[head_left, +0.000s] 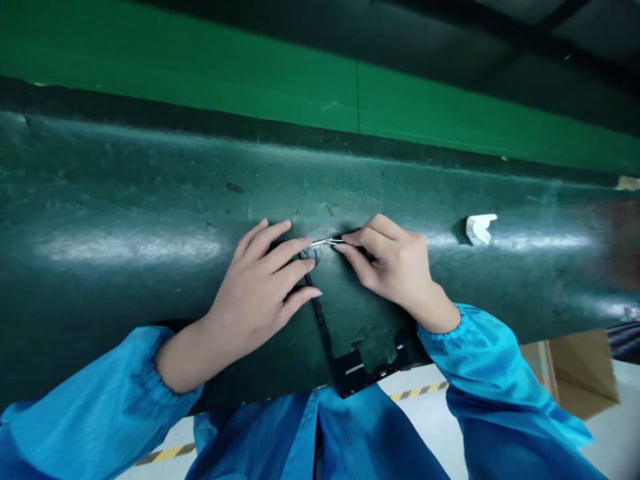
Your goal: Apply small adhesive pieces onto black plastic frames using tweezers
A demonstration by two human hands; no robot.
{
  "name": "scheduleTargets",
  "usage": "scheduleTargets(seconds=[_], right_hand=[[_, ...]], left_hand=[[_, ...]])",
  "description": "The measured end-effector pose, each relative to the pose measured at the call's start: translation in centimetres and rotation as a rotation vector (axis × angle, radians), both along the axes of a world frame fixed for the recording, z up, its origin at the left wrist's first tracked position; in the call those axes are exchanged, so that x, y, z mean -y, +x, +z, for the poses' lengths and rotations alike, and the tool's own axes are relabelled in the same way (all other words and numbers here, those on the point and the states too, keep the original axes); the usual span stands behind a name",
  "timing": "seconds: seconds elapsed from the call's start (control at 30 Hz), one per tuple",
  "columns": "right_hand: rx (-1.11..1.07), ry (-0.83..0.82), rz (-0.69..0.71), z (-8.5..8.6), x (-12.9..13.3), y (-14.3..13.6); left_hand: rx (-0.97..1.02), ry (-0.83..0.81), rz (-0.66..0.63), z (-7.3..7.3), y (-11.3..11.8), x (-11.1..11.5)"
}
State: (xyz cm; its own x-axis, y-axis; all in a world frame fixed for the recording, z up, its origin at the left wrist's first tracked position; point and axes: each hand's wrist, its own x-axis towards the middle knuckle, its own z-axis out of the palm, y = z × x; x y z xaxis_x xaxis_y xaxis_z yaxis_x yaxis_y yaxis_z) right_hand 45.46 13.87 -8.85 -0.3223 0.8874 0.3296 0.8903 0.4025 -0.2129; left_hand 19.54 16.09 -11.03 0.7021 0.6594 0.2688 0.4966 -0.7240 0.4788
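Note:
My right hand [393, 260] pinches a pair of slim metal tweezers [334, 241] between thumb and fingers, with the tips pointing left. Those tips meet the far end of a thin black frame [324, 327], where a small clear or silvery piece [313, 253] shows; its kind is too small to tell. At that same end, my left hand [263, 287] lies with its fingers spread, two fingertips touching the frame beside the tweezers. The frame runs back toward my body and turns right at a corner near the table edge. My right forearm hides part of it.
The dark green table [125, 200] has a bright green panel [225, 60] along its back. A small white plastic piece [480, 229] lies to the right. Below the near edge, a cardboard box [580, 373] stands at the right, and yellow-black tape [420, 391] marks the floor.

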Motion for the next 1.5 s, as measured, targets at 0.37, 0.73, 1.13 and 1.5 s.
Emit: scheduleTargets(seconds=[0.37,0.73,1.13,1.5], right_hand=[[0.055,0.023,-0.017,-0.2,0.4,0.1],[0.046,0.015,-0.042,-0.2,0.6,-0.1],[0.149,0.109,-0.074,-0.5,0.9,-0.6],[0.038,0.098,-0.108,-1.2,1.0,-0.9]], left_hand=[[0.002,0.023,0.007,-0.3,-0.1,0.1],[0.006,0.016,0.003,-0.2,-0.1,0.1],[-0.007,0.009,0.004,-0.1,-0.1,0.1],[0.014,0.032,-0.01,-0.7,-0.2,0.0]])
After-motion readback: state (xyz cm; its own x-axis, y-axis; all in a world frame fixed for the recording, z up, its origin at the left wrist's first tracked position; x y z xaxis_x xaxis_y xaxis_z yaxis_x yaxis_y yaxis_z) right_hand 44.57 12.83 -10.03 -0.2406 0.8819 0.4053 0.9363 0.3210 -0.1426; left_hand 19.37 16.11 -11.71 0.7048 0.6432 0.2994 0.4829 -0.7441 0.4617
